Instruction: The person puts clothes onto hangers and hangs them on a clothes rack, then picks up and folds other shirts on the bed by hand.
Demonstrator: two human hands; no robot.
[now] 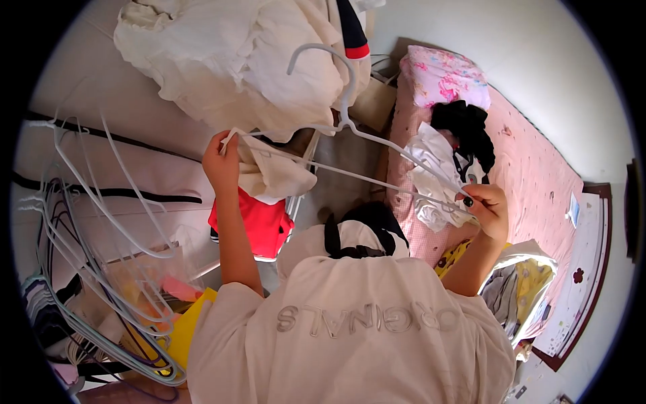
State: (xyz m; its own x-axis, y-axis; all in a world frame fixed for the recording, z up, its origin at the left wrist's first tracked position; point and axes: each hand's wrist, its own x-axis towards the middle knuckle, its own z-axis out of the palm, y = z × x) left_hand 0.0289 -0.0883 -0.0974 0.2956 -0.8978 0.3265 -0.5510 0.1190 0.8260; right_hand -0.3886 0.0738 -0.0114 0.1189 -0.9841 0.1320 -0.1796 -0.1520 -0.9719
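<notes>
A pale grey clothes hanger is stretched between my two hands, its hook pointing away from me. My left hand is closed at the hanger's left end, pinching the edge of a cream cloth there. How much of that cloth is on the hanger I cannot tell. At the hanger's right end, my right hand is closed around the corner. A small round black spot shows at its fingers; what it is I cannot make out.
White garments hang ahead. Several spare hangers hang at left. Red cloth lies below my left arm. A pink bed at right bears a floral pillow, black clothing and white clothing. A basket holds clothes.
</notes>
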